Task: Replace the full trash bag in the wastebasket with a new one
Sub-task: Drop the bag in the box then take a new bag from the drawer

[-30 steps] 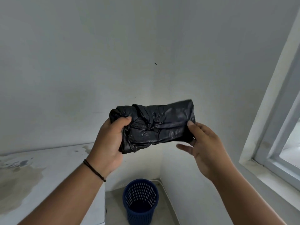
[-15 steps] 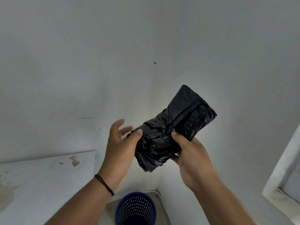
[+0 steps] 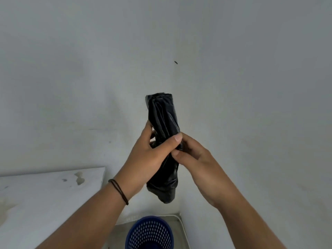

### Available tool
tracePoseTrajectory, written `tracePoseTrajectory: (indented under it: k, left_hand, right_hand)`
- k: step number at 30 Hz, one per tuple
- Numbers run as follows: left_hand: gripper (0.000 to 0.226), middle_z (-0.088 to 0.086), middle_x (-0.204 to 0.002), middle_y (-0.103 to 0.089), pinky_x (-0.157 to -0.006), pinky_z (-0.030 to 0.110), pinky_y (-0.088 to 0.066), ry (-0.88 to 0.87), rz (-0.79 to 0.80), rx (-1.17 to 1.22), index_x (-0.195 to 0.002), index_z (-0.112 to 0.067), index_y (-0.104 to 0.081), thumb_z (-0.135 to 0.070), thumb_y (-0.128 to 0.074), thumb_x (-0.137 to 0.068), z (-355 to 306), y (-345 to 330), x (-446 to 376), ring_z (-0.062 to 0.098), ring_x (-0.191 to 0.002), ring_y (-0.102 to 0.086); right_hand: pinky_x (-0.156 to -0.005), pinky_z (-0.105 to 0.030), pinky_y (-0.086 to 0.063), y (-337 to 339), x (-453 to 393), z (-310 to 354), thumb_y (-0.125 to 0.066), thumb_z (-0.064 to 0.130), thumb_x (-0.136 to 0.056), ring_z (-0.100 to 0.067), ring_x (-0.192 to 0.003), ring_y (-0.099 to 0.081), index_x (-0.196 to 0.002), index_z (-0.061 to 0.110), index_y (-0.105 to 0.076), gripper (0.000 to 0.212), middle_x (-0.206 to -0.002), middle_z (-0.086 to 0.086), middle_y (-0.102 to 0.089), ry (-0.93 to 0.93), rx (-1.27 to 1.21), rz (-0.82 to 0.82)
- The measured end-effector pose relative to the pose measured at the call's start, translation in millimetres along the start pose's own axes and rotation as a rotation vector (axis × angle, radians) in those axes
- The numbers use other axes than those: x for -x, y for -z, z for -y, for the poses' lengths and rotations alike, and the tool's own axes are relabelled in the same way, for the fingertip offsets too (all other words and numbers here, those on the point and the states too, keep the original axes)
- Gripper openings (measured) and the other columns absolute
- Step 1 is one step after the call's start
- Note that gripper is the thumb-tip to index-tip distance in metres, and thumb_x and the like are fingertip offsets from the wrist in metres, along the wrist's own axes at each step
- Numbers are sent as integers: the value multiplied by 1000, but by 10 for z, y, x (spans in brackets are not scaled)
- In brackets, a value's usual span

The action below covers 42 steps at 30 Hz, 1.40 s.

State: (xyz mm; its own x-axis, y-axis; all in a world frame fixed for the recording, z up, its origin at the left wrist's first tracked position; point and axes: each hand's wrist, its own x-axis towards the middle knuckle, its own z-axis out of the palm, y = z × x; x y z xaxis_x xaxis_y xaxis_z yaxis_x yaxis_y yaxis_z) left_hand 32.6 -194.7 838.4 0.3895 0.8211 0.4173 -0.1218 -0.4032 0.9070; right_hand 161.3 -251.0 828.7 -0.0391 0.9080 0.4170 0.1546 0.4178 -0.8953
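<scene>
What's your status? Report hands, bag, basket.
Left hand and right hand both grip the black trash bag, folded, held upright. Blue wastebasket below on the floor, no liner visible. Nothing in the way.

Trash bag [image 3: 162,123]: glossy black, grey sheen along the creases.
Wastebasket [image 3: 150,234]: deep blue, patterned with rows of small oval holes.
Wrist band [image 3: 119,191]: dark brown, two thin strands.
Wall [image 3: 71,69]: pale grey-white, one small dark speck.
Counter [image 3: 45,198]: white, blotched with tan and grey stains.
</scene>
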Motion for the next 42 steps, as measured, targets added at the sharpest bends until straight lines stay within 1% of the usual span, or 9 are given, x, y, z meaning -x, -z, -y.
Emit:
tracePoseTrajectory:
  k: [5,8,11,15,24,29,35,39,42]
  left_hand:
    - [41,-10,-105,-71,-82,30,-52,135,-28,100,-112,-41,-61,-61,-60,-76,168,-157,-76,9,-97,-68]
    - [45,-3,-109,-71,-81,30,-52,198,-50,186,-119,-29,-60,-54,-53,-82,306,-191,-37,15,-101,-67]
    - [51,2,-113,-69,-88,35,-51,294,-100,339,-123,-20,-58,-49,-53,-82,446,-134,-4,19,-105,-66]
    - [40,-10,-106,-70,-84,30,-55,196,-136,79,-117,-38,-57,-49,-64,-79,729,-46,8,9,-98,-68]
    - [23,8,-97,-74,-76,41,-57,288,-417,307,-108,-17,-65,-23,-51,-91,2009,253,256,28,-88,-70]
    - [54,-8,-106,-70,-81,31,-56,129,-408,57,-116,-29,-58,-51,-73,-69,2812,152,483,9,-96,-68]
    - [14,-6,-83,-75,-60,27,-58,133,-576,79,-88,-27,-69,-15,-68,-81,3728,222,787,13,-74,-71]
    - [12,-6,-79,-75,-62,31,-59,74,-559,88,-83,-25,-70,-13,-66,-82,4257,298,1102,16,-72,-72]
    - [10,-1,-78,-75,-61,33,-59,47,-555,81,-85,-21,-71,-13,-67,-82,4538,336,1275,21,-71,-72]
  right_hand:
    - [-75,-15,-52,273,-99,-205,-61,50,-81,0,-96,-66,-104,35,-67,28,-102,14,-71,-69,-45,-64]
    - [-81,-28,-54,311,-156,-337,-57,39,-87,-9,-90,-69,-96,32,-71,18,-95,7,-73,-102,-39,-109]
    - [-69,-18,-54,268,-202,-504,-51,34,-93,-6,-83,-69,-90,35,-72,22,-88,8,-74,-113,-56,-152]
    - [-66,-15,-54,83,-248,-793,-49,30,-94,-5,-80,-69,-87,37,-72,25,-84,10,-74,-111,-12,-126]
    - [-85,-58,-51,-112,-158,-2072,-49,37,-90,-36,-88,-66,-87,18,-68,27,-89,-15,-71,-190,-24,-280]
    - [-79,-47,-57,-257,114,-2862,-49,32,-93,-19,-81,-71,-86,30,-72,24,-83,0,-74,-155,32,-231]
    - [-74,-42,-59,-326,451,-3728,-48,31,-94,-24,-81,-71,-82,24,-71,27,-83,-3,-75,-142,-31,-286]
    - [-59,-27,-55,-296,694,-4274,-51,28,-93,-14,-69,-70,-70,27,-70,30,-77,1,-74,-149,-102,-338]
    - [-62,-30,-52,-351,817,-4646,-50,29,-93,-15,-76,-67,-85,27,-65,18,-88,-2,-72,-148,9,-390]
